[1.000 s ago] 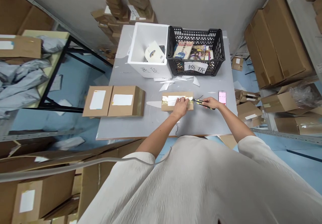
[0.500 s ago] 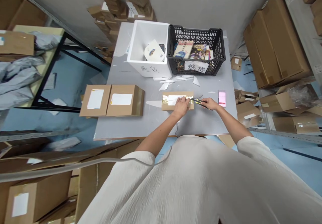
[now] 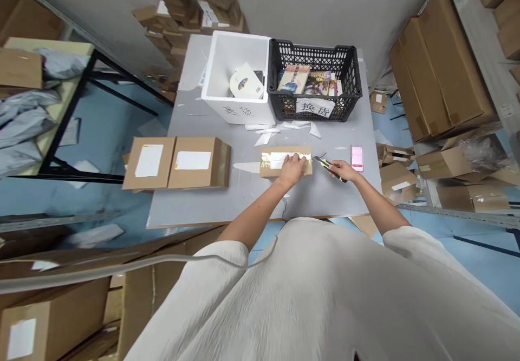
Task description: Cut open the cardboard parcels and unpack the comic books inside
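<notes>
A small cardboard box with clear tape and a white label lies on the grey table, in front of my body. My left hand rests on its top near the right end, fingers laid over the label and tape. To the right, my right hand is closed around a black and yellow utility knife. The knife points up and left, its tip just off the box's right end. Beyond my right hand lies a phone with a lit pink and white screen.
At the table's back stand a white foam box and a black plastic crate holding books. Torn paper scraps lie before them. Two labelled cardboard boxes sit at the left. Shelves with boxes flank the right side.
My right hand has drawn the knife slightly right, away from the small box's end. The left hand stays on the box. The view has shifted slightly.
</notes>
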Action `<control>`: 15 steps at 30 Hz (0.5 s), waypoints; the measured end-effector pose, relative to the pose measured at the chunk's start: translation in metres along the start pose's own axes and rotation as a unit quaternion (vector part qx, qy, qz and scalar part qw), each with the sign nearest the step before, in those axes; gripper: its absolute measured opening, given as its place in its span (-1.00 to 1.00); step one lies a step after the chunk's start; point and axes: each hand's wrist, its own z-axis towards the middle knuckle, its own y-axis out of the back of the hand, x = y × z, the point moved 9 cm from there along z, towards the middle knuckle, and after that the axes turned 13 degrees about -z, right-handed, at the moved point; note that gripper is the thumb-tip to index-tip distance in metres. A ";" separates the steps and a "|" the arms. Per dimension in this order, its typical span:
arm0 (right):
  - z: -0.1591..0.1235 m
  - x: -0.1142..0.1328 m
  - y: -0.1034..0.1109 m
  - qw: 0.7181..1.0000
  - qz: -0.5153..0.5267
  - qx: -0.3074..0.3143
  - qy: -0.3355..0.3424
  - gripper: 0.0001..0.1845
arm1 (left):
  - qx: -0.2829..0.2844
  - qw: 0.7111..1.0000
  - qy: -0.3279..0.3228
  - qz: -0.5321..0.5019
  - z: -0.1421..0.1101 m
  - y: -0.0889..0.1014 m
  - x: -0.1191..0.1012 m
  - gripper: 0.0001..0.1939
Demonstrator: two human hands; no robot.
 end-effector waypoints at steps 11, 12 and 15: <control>-0.015 0.017 0.010 0.995 -0.069 -0.073 0.012 -0.59 | -0.073 0.996 0.021 -0.053 0.002 0.028 0.011 -0.32; -0.018 0.021 0.010 0.992 -0.099 -0.078 0.022 -0.59 | -0.080 0.995 0.023 -0.056 0.004 0.030 0.013 -0.35; -0.025 0.036 0.013 0.970 -0.209 -0.105 0.059 -0.62 | -0.088 0.994 0.016 -0.056 0.010 0.032 0.014 -0.33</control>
